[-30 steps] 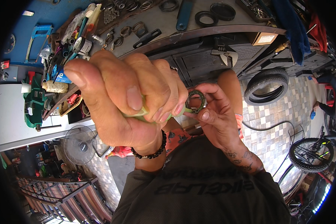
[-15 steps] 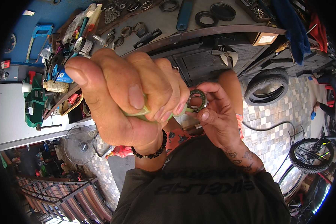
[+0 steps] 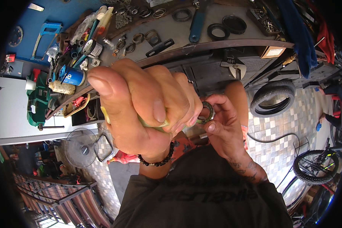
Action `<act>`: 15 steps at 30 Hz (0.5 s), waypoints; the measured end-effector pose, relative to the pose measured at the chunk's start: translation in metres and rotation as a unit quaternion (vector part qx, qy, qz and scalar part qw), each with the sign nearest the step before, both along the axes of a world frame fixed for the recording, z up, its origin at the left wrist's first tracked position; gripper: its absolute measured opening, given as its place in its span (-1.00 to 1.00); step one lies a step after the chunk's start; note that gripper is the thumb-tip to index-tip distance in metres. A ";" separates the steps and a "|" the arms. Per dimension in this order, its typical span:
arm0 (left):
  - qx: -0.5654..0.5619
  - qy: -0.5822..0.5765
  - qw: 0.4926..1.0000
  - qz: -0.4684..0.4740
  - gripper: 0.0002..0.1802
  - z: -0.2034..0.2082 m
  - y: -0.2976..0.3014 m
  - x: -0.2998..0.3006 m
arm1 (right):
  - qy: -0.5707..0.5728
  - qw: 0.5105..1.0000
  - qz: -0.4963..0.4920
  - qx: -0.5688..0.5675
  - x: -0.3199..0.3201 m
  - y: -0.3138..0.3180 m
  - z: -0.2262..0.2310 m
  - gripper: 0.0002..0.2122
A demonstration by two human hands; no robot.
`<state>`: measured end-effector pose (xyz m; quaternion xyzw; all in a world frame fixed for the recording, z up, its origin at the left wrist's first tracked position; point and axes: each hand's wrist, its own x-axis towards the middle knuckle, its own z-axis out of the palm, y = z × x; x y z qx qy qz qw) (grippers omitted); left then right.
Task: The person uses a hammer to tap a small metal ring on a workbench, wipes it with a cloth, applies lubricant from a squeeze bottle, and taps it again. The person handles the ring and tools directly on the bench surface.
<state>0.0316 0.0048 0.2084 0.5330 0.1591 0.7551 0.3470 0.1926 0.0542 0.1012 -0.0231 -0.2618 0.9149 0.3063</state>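
My left hand (image 3: 152, 98), with a black beaded bracelet at its wrist, is closed in a fist close to the camera. It squeezes a soft yellow-green translucent tube (image 3: 152, 125), mostly hidden by the fingers. Between the thumb and fingertips of my right hand (image 3: 227, 131) is a small dark bearing ring (image 3: 211, 109) with a metallic outer edge. The ring is tilted, beside the little-finger side of my left fist. A bit of green shows at the ring's near side; whether the tube touches it I cannot tell.
A workbench edge (image 3: 212, 45) runs ahead, bearing loose rings and a blue-handled tool (image 3: 197, 26). An adjustable wrench (image 3: 233, 67) is beyond my right hand. Tyres (image 3: 273, 106) lie to the right, near another person's hand (image 3: 322, 116). A fan (image 3: 81, 148) and green vise (image 3: 38, 98) are left.
My left fist has shifted right and slightly down in the picture. The bearing ring has turned more edge-on, still in my right hand. The bench appears lower in view.
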 end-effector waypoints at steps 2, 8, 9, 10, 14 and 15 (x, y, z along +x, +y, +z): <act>-0.001 0.006 1.000 -0.003 -0.40 0.000 0.000 -0.001 | 0.002 1.000 -0.003 0.003 0.000 0.000 -0.001 -0.53; -0.009 -0.006 1.000 0.008 -0.39 -0.002 -0.001 0.000 | -0.011 1.000 -0.008 -0.001 0.000 -0.001 -0.001 -0.52; -0.010 -0.005 1.000 0.007 -0.39 -0.002 -0.001 0.000 | -0.014 1.000 -0.011 0.001 0.000 -0.001 -0.001 -0.52; -0.012 -0.005 1.000 0.007 -0.39 -0.002 -0.001 -0.001 | -0.015 1.000 -0.009 -0.003 0.000 -0.001 -0.001 -0.52; -0.009 0.001 1.000 -0.008 -0.38 -0.003 0.000 -0.003 | -0.013 1.000 -0.008 -0.006 0.001 -0.001 -0.001 -0.52; -0.006 0.001 1.000 -0.013 -0.38 -0.003 0.000 -0.003 | -0.013 1.000 -0.008 -0.004 0.000 -0.001 -0.001 -0.52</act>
